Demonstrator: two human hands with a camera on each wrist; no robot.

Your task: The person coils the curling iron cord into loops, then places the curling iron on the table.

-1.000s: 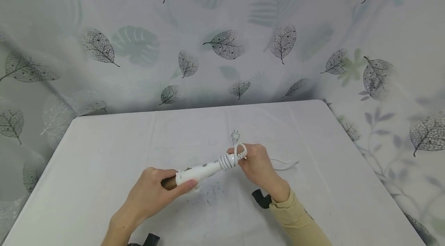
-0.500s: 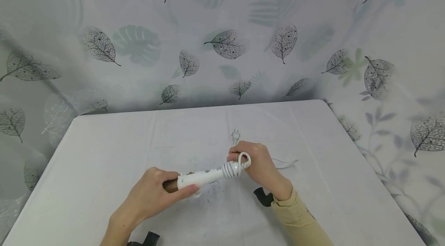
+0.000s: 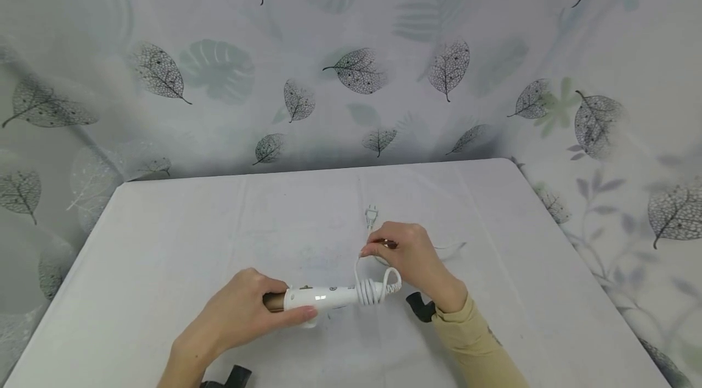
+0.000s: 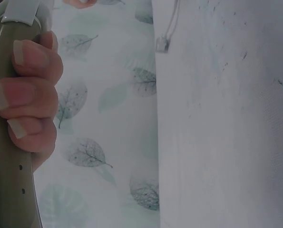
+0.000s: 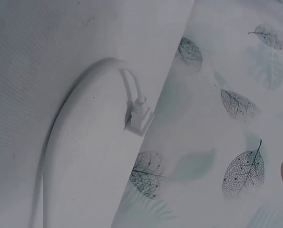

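Note:
In the head view, a curling iron (image 3: 323,296) with a white handle and brown barrel is held level above the table. My left hand (image 3: 241,309) grips its barrel end, the thumb lying along the handle. Close up in the left wrist view, curled fingertips (image 4: 34,92) press on the brown barrel (image 4: 10,175). White cord (image 3: 370,292) is coiled around the handle's far end. My right hand (image 3: 408,251) pinches a stretch of this cord just above the coils. Its plug (image 3: 371,215) lies on the table beyond the right hand; the right wrist view shows the plug (image 5: 140,118) too.
The table (image 3: 192,223) has a white cover with dark specks. A leaf-patterned curtain (image 3: 351,114) hangs behind and at the sides. More cord (image 3: 452,249) trails right of the right hand. Black wrist-worn pieces (image 3: 421,307) show by both wrists.
The curling iron's cord end has swung down toward me, bringing the iron nearly level. My right hand has drawn a length of cord up, away from the coils. The plug stays put.

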